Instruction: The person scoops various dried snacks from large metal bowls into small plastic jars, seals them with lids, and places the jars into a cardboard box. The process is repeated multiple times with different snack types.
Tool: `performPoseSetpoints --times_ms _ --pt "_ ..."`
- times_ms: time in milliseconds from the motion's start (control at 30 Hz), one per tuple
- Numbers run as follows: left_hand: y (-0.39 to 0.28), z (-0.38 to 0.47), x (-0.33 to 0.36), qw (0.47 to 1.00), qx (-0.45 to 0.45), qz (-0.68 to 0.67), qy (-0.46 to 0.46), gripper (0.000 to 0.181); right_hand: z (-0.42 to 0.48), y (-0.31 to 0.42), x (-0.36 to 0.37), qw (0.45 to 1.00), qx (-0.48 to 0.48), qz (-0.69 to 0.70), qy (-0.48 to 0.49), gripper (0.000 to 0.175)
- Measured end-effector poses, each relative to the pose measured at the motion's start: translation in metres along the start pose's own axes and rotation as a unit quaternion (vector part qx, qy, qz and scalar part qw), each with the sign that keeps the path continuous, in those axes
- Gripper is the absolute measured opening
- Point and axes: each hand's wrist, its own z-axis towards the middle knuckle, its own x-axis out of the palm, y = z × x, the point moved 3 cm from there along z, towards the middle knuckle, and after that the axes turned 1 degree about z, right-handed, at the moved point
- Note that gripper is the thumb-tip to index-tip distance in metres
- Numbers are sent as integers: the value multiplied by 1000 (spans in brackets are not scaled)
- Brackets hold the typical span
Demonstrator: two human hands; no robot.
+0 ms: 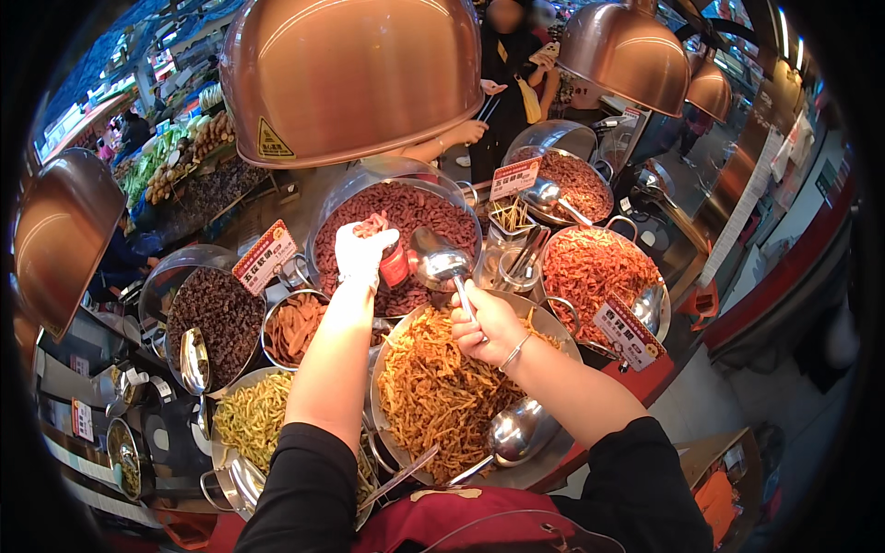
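Note:
My left hand (363,252), in a white glove, is closed around a small red container (394,266) with reddish-brown food pieces (374,225) at its top. It is over a large pan of dark red-brown food pieces (429,200). In my right hand (485,323) is the handle of a large metal serving spoon (441,261), whose bowl is just right of the container, over the same pan. Beneath my right hand, a wide pan holds orange-brown shredded food (435,387). A second metal spoon (511,435) rests in it.
Copper lamp shades (352,76) hang over the counter. Around are pans of red food strips (598,276), dark food (214,318) and green strips (256,415). Clear domed covers stand behind some pans. Price signs (265,257) and a cup of utensils (520,269) stand between them. A person (508,83) stands opposite.

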Motion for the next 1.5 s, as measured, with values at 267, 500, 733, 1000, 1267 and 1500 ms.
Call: performPoseSetpoints --times_ms 267,500,733,1000,1267,1500 --pt "-1 -4 5 997 45 -31 -60 23 -5 4 9 997 -45 57 -11 39" --pt "-6 -7 8 996 79 -28 -22 21 -11 15 14 992 -82 91 -19 34" --pt "-8 -8 5 996 60 -49 -42 11 -15 10 22 995 -69 62 -21 34" --pt "-11 -10 -6 996 81 -33 -26 14 -13 -5 24 997 -65 46 -19 34" --pt "-13 -18 -24 994 72 -83 26 14 -9 -16 34 999 16 -12 31 38" --pt "-5 -13 -46 991 102 50 -74 29 -6 -23 42 999 31 -28 18 35"
